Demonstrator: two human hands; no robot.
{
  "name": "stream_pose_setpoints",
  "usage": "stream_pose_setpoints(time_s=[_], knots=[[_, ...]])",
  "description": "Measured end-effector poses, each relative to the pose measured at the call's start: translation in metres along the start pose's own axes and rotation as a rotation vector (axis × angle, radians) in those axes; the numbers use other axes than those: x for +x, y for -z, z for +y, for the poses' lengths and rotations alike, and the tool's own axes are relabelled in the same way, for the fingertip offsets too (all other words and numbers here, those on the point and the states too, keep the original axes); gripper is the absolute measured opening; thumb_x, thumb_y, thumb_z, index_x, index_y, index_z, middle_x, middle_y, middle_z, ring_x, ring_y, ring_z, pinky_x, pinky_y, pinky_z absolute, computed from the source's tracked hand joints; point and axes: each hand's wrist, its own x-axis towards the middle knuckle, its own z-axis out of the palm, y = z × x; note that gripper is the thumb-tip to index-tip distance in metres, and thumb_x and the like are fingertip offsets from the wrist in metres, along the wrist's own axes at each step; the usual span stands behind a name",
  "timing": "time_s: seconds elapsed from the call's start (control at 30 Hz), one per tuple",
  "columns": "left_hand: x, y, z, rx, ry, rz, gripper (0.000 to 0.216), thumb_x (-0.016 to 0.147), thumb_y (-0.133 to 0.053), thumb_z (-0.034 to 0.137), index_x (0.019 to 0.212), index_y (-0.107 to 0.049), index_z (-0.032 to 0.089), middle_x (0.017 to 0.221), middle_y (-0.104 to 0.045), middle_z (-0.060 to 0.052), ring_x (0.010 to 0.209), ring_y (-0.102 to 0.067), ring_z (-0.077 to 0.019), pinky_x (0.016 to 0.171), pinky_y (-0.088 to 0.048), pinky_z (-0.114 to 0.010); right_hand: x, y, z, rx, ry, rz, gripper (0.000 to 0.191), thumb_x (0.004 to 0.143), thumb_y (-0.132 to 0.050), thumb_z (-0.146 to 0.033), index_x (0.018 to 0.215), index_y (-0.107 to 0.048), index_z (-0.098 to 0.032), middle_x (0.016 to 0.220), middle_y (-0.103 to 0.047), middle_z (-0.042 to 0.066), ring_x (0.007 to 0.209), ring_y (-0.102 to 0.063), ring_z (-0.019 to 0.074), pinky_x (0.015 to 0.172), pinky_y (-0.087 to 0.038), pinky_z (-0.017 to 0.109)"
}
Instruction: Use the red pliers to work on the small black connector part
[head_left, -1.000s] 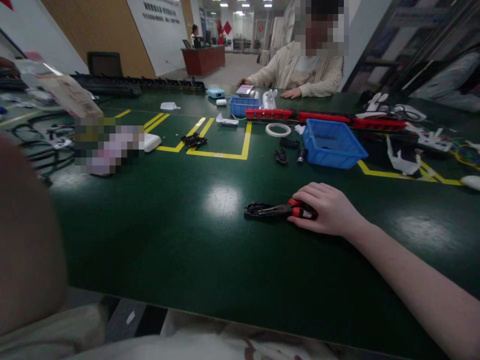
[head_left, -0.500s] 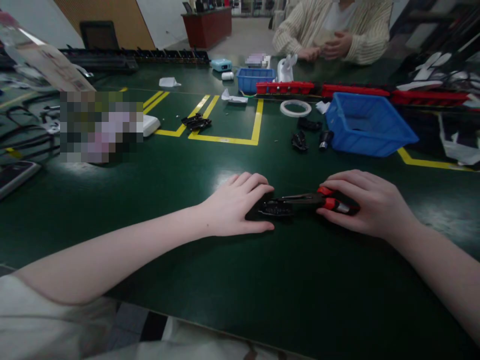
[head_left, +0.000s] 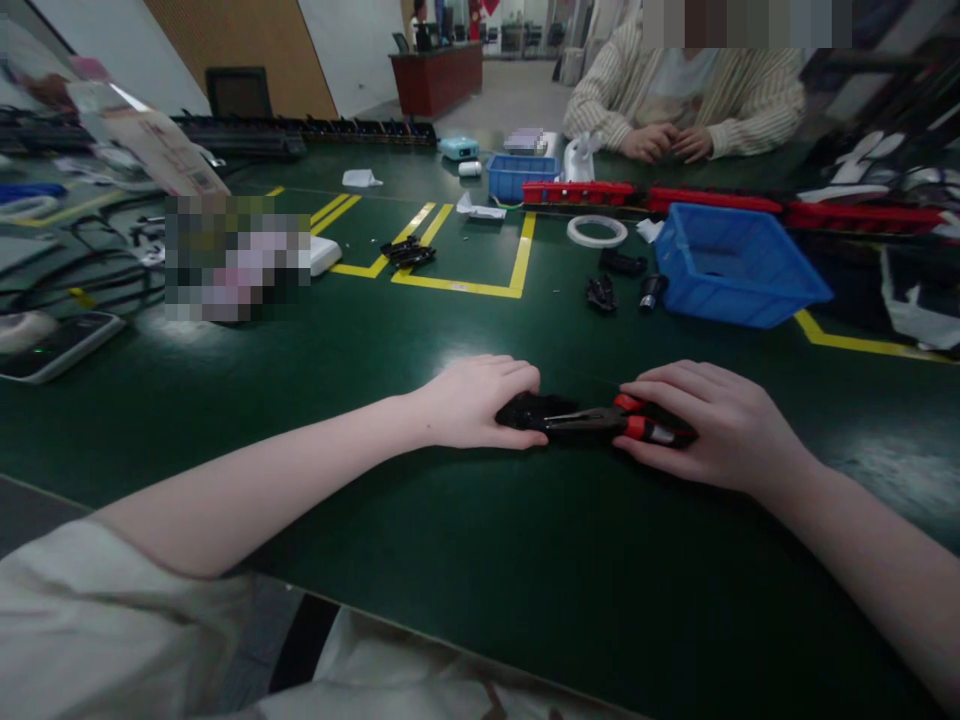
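In the head view my left hand [head_left: 480, 402] is closed round one end of a small black part [head_left: 527, 411], its thumb along the near side and its fingers over the far side. The part's exact kind is too dark to make out. My right hand [head_left: 716, 425] grips long-nosed pliers [head_left: 589, 420] by their red-and-black handles. The pliers' jaws point left and lie against or just in front of the black part; whether they pinch it I cannot tell. Both hands are low over the green table [head_left: 480, 530].
A blue bin [head_left: 742, 290] stands beyond my right hand, with small black pieces [head_left: 600, 293] and a white tape roll [head_left: 597, 232] beside it. More black pieces [head_left: 409, 254] lie by yellow tape lines. A bottle [head_left: 161, 150] leans at left. A person [head_left: 682, 100] sits opposite.
My left hand's fingers have closed on the black part, which was between spread fingers before. The pliers and my right hand have shifted slightly left. The view has tilted a little.
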Motion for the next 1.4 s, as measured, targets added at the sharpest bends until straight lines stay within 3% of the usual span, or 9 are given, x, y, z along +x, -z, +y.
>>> stream_pose_setpoints(time_s=[0.47,1.4], knots=[[-0.0004,0.0002,-0.0012,0.118,-0.098,-0.012,0.041,0.087,-0.049,0.056,0.082,-0.054,0.016,0.08,-0.055,-0.002,0.07,-0.049,-0.0155,0.062,-0.035,-0.027,0.0032,0.0038,-0.0039,0.017,0.025,0.014,0.029,0.08,-0.062,-0.039,0.092,-0.06,-0.013,0.084,-0.064,0.01,0.071,-0.06,0.0175,0.059,-0.049,0.029],[-0.001,-0.0005,-0.0023,0.096,-0.104,0.01,0.042,0.087,-0.048,0.057,0.082,-0.054,0.015,0.081,-0.056,-0.003,0.071,-0.05,-0.016,0.062,-0.035,-0.027,0.0009,0.0058,0.0028,-0.03,0.032,0.005,0.026,0.08,-0.062,-0.038,0.094,-0.058,-0.016,0.084,-0.064,0.009,0.07,-0.06,0.0181,0.058,-0.05,0.031]])
